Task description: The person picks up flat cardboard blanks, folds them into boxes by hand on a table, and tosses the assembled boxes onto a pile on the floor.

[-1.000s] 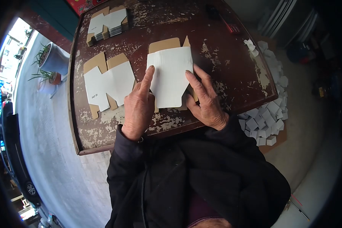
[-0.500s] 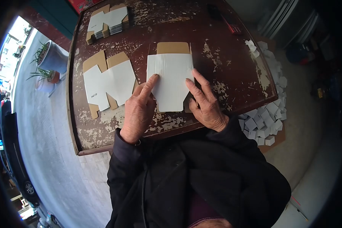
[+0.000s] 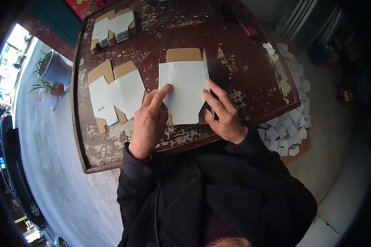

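Observation:
A white carton [image 3: 186,88] with brown inner flaps stands or lies between my two hands, its brown top flap pointing away from me. My left hand [image 3: 150,113] has its index finger laid on the carton's left edge; the other fingers curl under, and the thumb is hidden. On the opposite side, my right hand [image 3: 224,113] grips the right edge, two fingers on the white face and the thumb near the lower corner. To the left lie flat, unfolded carton blanks [image 3: 116,94] printed with small dark lettering.
A stack of flat cartons [image 3: 113,29] sits at the far left of the worn brown table [image 3: 235,66]. A red phone-like device [image 3: 249,29] lies at the back right. Many small white boxes [image 3: 290,127] are heaped beyond the right edge. Potted plants [image 3: 53,76] stand at left.
The view has shifted slightly, so the table and its items appear a little lower. Both hands stay at the carton's edges, with the right flap at its top looking slightly more raised.

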{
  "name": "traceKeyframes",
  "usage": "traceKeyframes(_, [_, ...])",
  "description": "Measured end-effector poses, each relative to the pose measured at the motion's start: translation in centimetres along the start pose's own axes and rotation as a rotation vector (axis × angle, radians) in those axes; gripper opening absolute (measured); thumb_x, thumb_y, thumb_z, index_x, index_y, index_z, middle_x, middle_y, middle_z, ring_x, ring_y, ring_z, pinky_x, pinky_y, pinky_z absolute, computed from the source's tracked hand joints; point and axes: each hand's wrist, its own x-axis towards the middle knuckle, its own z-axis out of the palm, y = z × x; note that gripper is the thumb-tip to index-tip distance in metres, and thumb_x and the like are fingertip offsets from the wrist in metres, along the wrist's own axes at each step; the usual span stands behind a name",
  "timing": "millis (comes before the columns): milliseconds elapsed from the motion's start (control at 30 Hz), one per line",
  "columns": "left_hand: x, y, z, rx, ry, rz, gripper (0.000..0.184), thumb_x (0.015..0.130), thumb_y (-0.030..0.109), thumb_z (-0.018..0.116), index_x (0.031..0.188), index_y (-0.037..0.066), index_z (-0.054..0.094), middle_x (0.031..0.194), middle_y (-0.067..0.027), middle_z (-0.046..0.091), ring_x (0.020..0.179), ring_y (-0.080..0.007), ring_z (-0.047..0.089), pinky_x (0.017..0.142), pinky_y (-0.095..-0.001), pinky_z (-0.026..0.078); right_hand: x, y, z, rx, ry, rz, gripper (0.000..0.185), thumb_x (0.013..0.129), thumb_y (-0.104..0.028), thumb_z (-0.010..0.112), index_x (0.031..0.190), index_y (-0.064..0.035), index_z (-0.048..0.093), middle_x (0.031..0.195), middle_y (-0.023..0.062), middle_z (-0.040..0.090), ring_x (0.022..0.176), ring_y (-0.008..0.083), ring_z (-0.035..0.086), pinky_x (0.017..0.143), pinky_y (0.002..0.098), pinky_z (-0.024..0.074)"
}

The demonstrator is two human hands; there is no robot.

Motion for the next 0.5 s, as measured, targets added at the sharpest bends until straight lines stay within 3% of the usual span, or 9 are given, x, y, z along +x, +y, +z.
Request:
traceKeyframes(133, [0.5, 0.2, -0.3, 0.086, -0.039, 0.048, 0.059, 0.078, -0.009, 0.055, 0.132, 0.015, 0.055, 0.116, -0.0138, 0.062, 0.082, -0.0288, 0.065, 0.07, -0.0354, 0.055, 0.2, -0.1, -0.1, -0.015, 0.007, 0.0, 0.058, 0.072, 0.01, 0.063, 0.128, 0.0018, 0.054, 0.139, 0.0229, 0.047, 0.116, 0.0348, 0.059, 0.094, 0.0361, 0.0534])
traceKeyframes(267, [-0.1, -1.3, 1.3, 0.43, -0.036, 0.125, 0.06, 0.075, -0.009, 0.055, 0.131, 0.012, 0.053, 0.114, -0.0138, 0.062, 0.088, -0.0305, 0.063, 0.073, -0.0371, 0.055, -1.2, 0.2, 1.2, -0.031, -0.112, 0.067, 0.052, 0.072, 0.008, 0.064, 0.123, 0.0029, 0.056, 0.134, 0.0217, 0.051, 0.112, 0.0333, 0.06, 0.093, 0.0362, 0.0538])
traceKeyframes(500, [0.0, -0.7, 1.3, 0.418, 0.041, 0.051, 0.058, 0.074, -0.01, 0.053, 0.129, 0.009, 0.053, 0.113, -0.0139, 0.062, 0.089, -0.0303, 0.063, 0.074, -0.0366, 0.055, -0.1, -0.1, 0.8, 0.009, -0.071, 0.05, 0.051, 0.072, 0.007, 0.064, 0.122, 0.002, 0.057, 0.134, 0.0205, 0.051, 0.109, 0.0327, 0.06, 0.091, 0.0357, 0.0537])
